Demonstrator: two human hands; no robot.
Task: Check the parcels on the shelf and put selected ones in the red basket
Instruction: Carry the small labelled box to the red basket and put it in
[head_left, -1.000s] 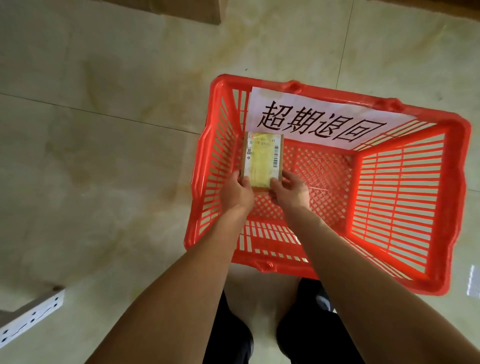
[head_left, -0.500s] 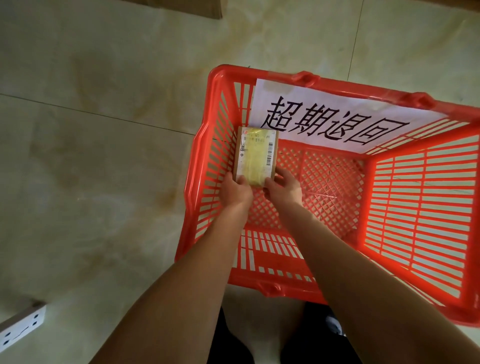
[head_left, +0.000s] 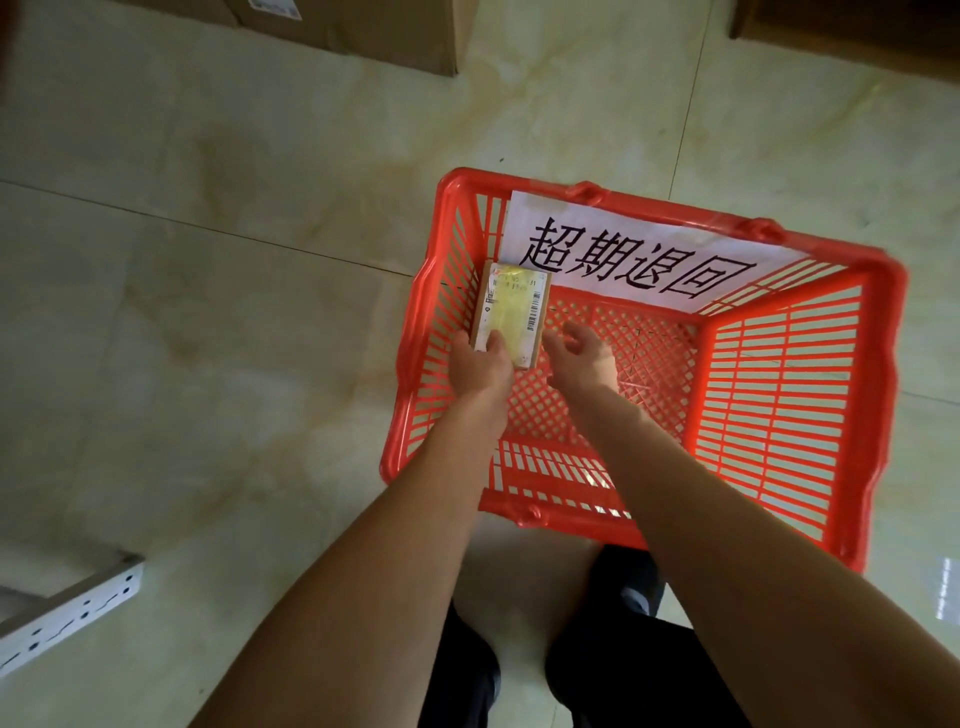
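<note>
A red plastic basket (head_left: 789, 395) stands on the tiled floor, with a white paper sign (head_left: 639, 249) in black characters taped to its far wall. A small brown cardboard parcel (head_left: 514, 306) with a white label, barcode and yellowish tape is inside the basket's far left corner. My left hand (head_left: 480, 366) grips the parcel's near end, thumb on top. My right hand (head_left: 582, 353) hovers just right of the parcel with fingers apart, off it.
Brown cardboard boxes (head_left: 363, 26) stand on the floor at the top of the view, another (head_left: 852, 31) at top right. A white perforated shelf upright (head_left: 67, 613) juts in at lower left. My dark trousers and shoes (head_left: 613, 649) show below the basket.
Both hands held the parcel before. My right hand has now come off it and opened, while the left hand has carried it lower into the basket's far left corner.
</note>
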